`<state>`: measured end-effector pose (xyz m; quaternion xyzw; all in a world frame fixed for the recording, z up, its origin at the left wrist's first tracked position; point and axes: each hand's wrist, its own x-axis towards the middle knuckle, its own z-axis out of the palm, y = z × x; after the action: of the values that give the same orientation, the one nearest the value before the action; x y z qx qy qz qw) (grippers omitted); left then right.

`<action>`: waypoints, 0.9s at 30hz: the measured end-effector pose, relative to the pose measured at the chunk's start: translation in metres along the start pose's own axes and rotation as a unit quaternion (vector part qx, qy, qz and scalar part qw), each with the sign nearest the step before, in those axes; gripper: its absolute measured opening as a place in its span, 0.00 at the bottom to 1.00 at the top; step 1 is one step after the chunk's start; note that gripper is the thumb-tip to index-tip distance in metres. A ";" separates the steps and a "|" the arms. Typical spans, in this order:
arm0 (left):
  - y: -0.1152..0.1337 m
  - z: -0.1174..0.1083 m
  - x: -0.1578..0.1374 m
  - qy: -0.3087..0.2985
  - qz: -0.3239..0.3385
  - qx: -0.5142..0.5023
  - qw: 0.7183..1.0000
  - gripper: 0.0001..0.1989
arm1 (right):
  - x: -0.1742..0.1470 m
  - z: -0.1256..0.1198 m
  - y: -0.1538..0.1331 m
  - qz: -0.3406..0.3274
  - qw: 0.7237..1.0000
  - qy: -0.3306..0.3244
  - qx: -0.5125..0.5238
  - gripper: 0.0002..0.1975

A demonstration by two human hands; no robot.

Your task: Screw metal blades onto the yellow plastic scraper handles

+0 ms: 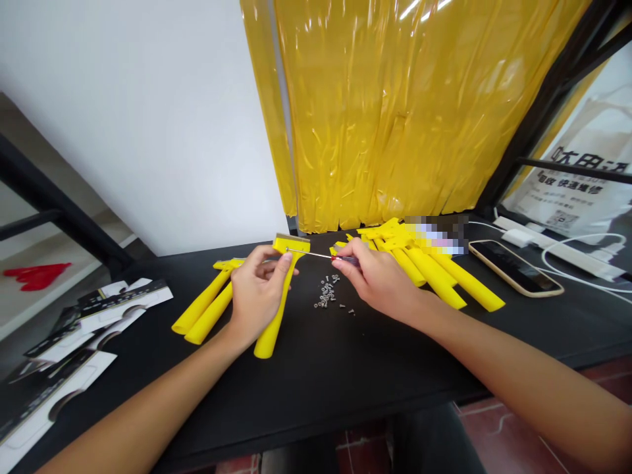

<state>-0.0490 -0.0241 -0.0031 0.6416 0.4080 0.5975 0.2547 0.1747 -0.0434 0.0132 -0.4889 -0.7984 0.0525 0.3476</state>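
My left hand [259, 289] is closed around a yellow scraper [270, 336], tilted with its wide bladed head up and its handle toward me. My right hand [378, 273] grips a screwdriver [316, 254], whose thin shaft points left. Its tip meets the scraper head near a small screw. Most of the screwdriver's handle is hidden by my fingers. Between my hands, small screws and nuts [324, 293] lie scattered on the black table [316, 395]. Two more yellow scrapers [202, 306] lie beside my left hand, partly covered by it.
A pile of yellow scraper parts [434, 270] lies beyond my right hand. Farther right are a phone [513, 266], a white power strip [563, 247] and cables. Printed cardboard sleeves [83, 336] cover the table's left side. A yellow plastic curtain [395, 118] hangs behind.
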 end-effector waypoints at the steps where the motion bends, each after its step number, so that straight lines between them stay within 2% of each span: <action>1: 0.001 0.000 0.000 -0.001 0.000 0.002 1.000 0.10 | 0.001 0.000 0.001 0.002 1.000 -0.002 -0.001 0.15; 5: 0.003 -0.001 -0.001 -0.013 -0.005 0.020 1.000 0.10 | 0.002 0.000 0.001 -0.005 1.000 -0.021 -0.005 0.18; 11: 0.000 -0.002 0.000 -0.058 -0.032 0.045 0.997 0.10 | 0.001 -0.002 -0.003 -0.014 1.000 0.011 0.019 0.12; 16: -0.005 -0.002 0.000 -0.080 -0.051 0.051 0.994 0.10 | 0.005 0.002 0.006 -0.016 0.998 -0.042 -0.049 0.18; 18: -0.005 -0.002 0.000 -0.082 -0.056 0.050 0.994 0.10 | 0.004 0.004 0.006 -0.003 0.998 -0.053 -0.040 0.17; 23: -0.004 -0.002 0.001 -0.065 -0.040 0.042 0.996 0.10 | 0.001 0.006 0.006 0.007 0.999 -0.031 0.037 0.12; 27: -0.004 -0.002 0.001 -0.075 -0.051 0.041 0.995 0.09 | 0.003 0.006 0.009 -0.007 0.999 -0.053 -0.001 0.14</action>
<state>-0.0522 -0.0215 -0.0051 0.6727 0.4444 0.5167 0.2880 0.1769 -0.0346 0.0058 -0.4800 -0.8192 0.0746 0.3049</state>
